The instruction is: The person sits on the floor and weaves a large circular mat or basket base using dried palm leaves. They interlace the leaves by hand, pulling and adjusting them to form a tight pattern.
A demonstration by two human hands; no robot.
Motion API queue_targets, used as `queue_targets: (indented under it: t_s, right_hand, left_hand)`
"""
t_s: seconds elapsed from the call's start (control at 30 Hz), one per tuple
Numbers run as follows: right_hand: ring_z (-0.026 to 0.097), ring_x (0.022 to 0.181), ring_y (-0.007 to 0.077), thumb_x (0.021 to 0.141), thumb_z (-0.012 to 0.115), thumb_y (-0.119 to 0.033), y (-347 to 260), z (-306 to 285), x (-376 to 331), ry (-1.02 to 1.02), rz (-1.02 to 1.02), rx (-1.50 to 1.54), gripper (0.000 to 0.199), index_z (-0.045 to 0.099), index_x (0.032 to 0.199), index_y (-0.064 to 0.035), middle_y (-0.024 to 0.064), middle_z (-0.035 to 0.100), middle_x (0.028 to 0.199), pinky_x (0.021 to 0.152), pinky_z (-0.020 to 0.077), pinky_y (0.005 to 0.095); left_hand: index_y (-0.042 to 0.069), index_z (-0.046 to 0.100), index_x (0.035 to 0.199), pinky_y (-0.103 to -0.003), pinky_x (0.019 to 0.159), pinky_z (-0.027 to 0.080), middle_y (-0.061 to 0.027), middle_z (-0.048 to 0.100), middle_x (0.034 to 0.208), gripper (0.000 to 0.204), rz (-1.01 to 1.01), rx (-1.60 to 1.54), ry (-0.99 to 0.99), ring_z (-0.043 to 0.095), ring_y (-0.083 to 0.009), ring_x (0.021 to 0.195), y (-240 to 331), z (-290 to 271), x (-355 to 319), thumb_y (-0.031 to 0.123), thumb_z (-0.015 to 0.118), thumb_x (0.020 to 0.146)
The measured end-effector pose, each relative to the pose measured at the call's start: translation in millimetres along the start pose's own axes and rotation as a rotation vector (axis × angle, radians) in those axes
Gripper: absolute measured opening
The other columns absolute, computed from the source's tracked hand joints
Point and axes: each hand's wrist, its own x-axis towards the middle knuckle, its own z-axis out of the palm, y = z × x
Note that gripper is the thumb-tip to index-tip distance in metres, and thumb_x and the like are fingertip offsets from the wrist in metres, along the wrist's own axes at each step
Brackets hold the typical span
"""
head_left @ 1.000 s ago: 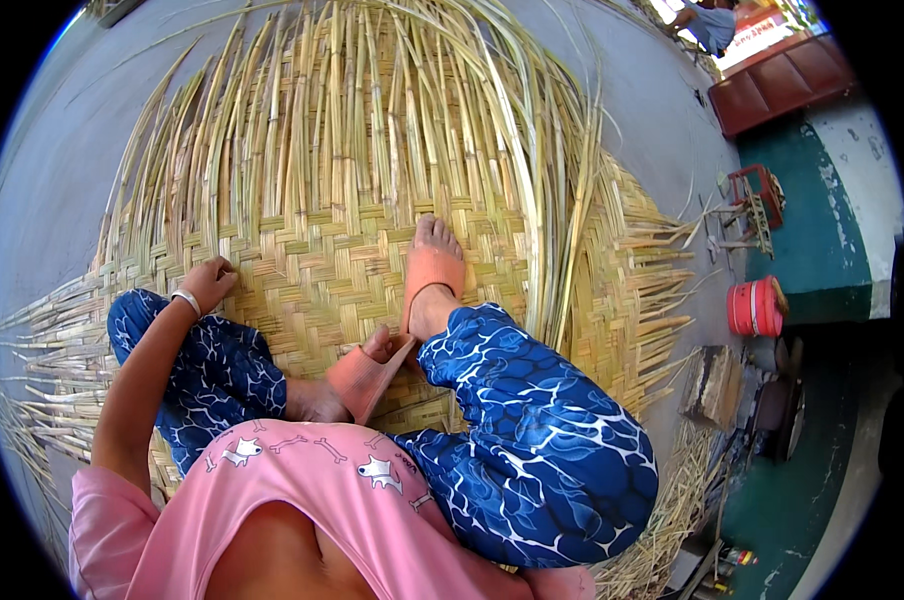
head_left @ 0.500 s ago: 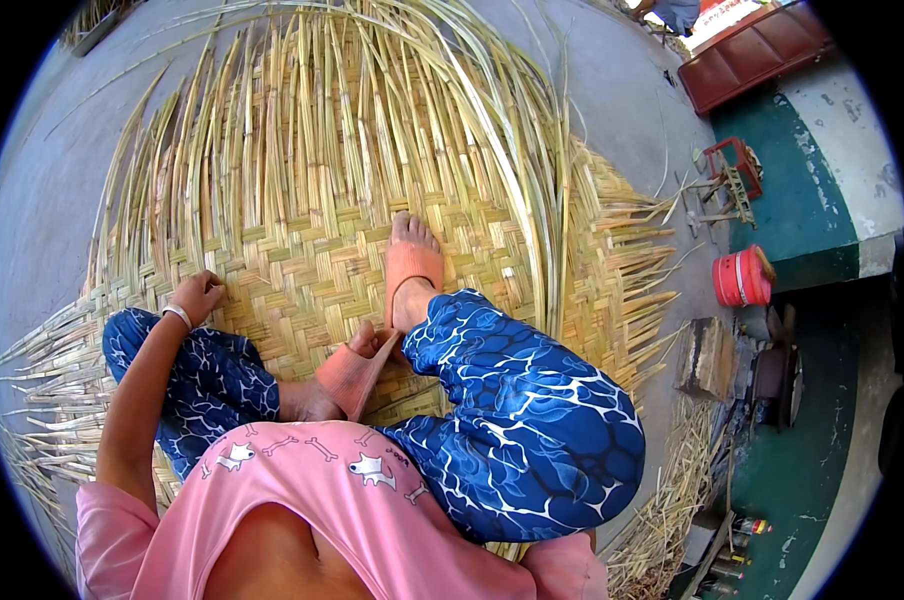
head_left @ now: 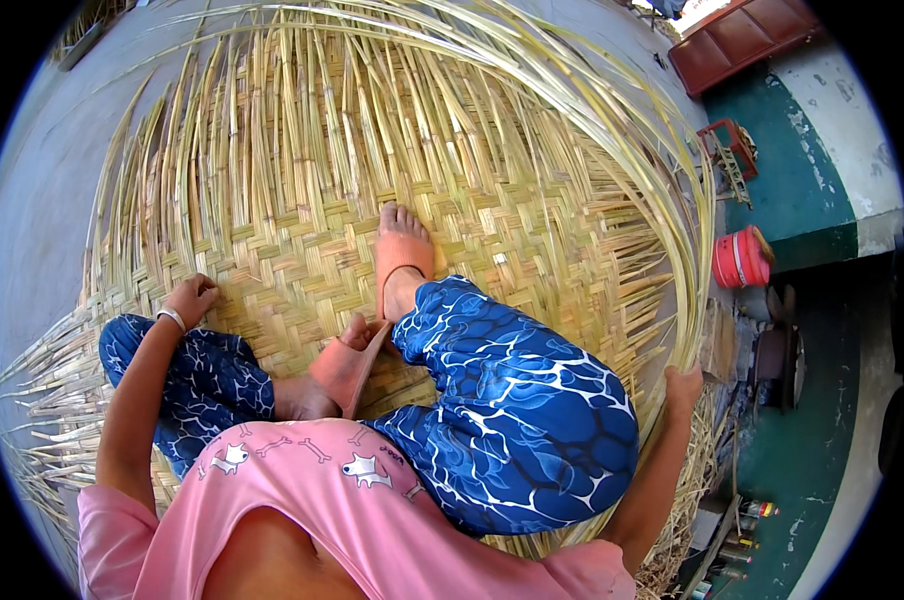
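Observation:
A large woven mat (head_left: 452, 245) of flat yellow-green strips lies beneath my feet, its long loose ends fanned out along the far side. At the right, my right hand (head_left: 684, 386) is closed round a bundle of long reed strips (head_left: 687, 270), which bows in a wide arc over the mat's far right part. My left hand (head_left: 192, 298) rests low over the mat's left part, just beyond my left knee. Its fingers are curled in, and anything between them is hidden. My feet, in orange sandals (head_left: 405, 257), stand on the weave.
Short strip ends stick out along the mat's left and right edges. To the right are a red bucket (head_left: 740, 257), a small red-framed stool (head_left: 730, 150), a wooden block (head_left: 717, 340) and loose straw (head_left: 687, 490). Behind them stands a green and white wall (head_left: 807, 150).
My right hand has come into view at the right, holding the reed bundle. The bundle has swung from the mat's middle out to the right. My left hand has hardly moved.

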Motion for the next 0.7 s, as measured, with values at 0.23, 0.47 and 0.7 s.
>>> queue_targets:
  t_s: [0.23, 0.47, 0.7]
  right_hand:
    - [0.056, 0.099, 0.0289, 0.087, 0.043, -0.011, -23, 10, 9, 0.053, -0.096, 0.008, 0.024, 0.049, 0.109, -0.0043, 0.014, 0.056, 0.103, 0.084, 0.0458, 0.0388]
    - [0.056, 0.097, 0.0301, 0.086, 0.043, -0.008, -90, 17, 29, 0.063, -0.166, 0.093, 0.023, 0.05, 0.107, -0.0033, 0.0155, 0.057, 0.101, 0.083, 0.0463, 0.0398]
    - [0.054, 0.102, 0.0356, 0.086, 0.042, -0.008, -102, 41, 22, 0.095, -0.244, 0.097, 0.026, 0.048, 0.11, 0.0001, 0.0211, 0.055, 0.107, 0.087, 0.0445, 0.0418]
  left_hand:
    - [0.002, 0.063, 0.091, -0.038, 0.069, 0.049, -0.017, 0.064, 0.08, 0.027, 0.037, 0.007, 0.032, 0.062, -0.0305, 0.075, -7, 3, -3, 0.026, 0.06, 0.079]
    - [0.002, 0.063, 0.093, -0.039, 0.071, 0.049, -0.0176, 0.065, 0.084, 0.03, 0.028, 0.097, 0.003, 0.062, -0.0319, 0.078, 13, -13, -22, 0.029, 0.059, 0.081]
    - [0.0, 0.061, 0.099, -0.035, 0.073, 0.049, -0.0165, 0.066, 0.086, 0.03, 0.02, 0.004, 0.279, 0.064, -0.0264, 0.079, -20, -77, -39, 0.027, 0.058, 0.085]
